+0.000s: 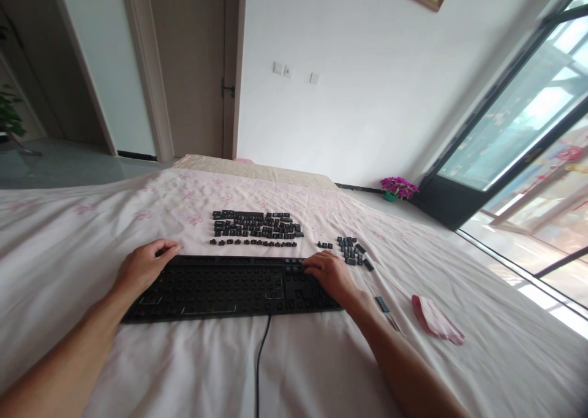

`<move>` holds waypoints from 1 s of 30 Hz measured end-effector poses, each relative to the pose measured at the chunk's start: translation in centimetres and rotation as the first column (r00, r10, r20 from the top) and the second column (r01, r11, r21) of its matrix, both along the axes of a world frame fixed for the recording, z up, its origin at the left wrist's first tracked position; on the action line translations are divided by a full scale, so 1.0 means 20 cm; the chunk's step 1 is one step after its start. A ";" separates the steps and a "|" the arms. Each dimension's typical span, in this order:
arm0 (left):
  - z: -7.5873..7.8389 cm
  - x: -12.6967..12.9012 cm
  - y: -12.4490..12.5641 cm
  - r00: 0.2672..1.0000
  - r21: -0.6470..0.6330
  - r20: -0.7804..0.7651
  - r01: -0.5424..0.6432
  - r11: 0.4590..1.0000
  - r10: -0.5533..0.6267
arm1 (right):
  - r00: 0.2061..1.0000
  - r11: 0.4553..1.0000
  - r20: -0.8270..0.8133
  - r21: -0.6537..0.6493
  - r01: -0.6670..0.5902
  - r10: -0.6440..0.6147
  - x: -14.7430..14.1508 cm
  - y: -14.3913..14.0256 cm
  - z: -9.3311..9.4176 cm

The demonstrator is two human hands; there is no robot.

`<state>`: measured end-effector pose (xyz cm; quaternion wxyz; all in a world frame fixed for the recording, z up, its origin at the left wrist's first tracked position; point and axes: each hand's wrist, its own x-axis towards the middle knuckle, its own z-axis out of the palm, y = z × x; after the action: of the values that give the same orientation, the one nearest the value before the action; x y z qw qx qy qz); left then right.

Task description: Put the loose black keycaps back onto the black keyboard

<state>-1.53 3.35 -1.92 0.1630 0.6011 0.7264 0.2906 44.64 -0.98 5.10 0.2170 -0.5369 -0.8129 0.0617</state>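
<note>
Black keyboard, black keycaps; white sheet, pink floral print.

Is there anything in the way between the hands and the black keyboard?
No. The left hand rests on the keyboard at its far left corner, and the right hand lies on its right end. The loose keycaps lie beyond it.

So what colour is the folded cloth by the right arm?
Pink, the cloth, seen in the head view.
</note>
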 end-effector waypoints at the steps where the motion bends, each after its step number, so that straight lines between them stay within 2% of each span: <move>1: 0.00 0.00 0.00 1.000 0.006 0.001 -0.003 1.000 0.003 | 1.000 1.000 0.014 0.012 -0.014 0.014 0.00 0.00 0.00; 8: 0.02 0.02 -0.01 1.000 0.011 -0.002 -0.021 1.000 0.021 | 0.992 0.996 0.101 0.047 -0.082 0.077 -0.03 -0.01 0.01; 18: 0.01 0.01 -0.01 1.000 0.011 -0.005 -0.018 1.000 0.018 | 0.984 0.997 0.168 0.030 -0.071 0.065 -0.07 -0.02 0.05; 25: 0.00 0.00 0.00 1.000 0.019 -0.009 -0.015 1.000 0.015 | 0.992 0.996 0.093 0.025 -0.091 0.088 -0.05 0.00 0.01; 30: 0.00 0.00 0.00 1.000 0.019 -0.011 -0.020 1.000 0.021 | 0.994 0.999 0.107 0.038 -0.024 0.020 -0.06 -0.03 0.00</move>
<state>-1.45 3.30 -1.84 0.1501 0.5968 0.7307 0.2957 43.38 -1.63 5.14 0.1829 -0.5261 -0.8303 0.0195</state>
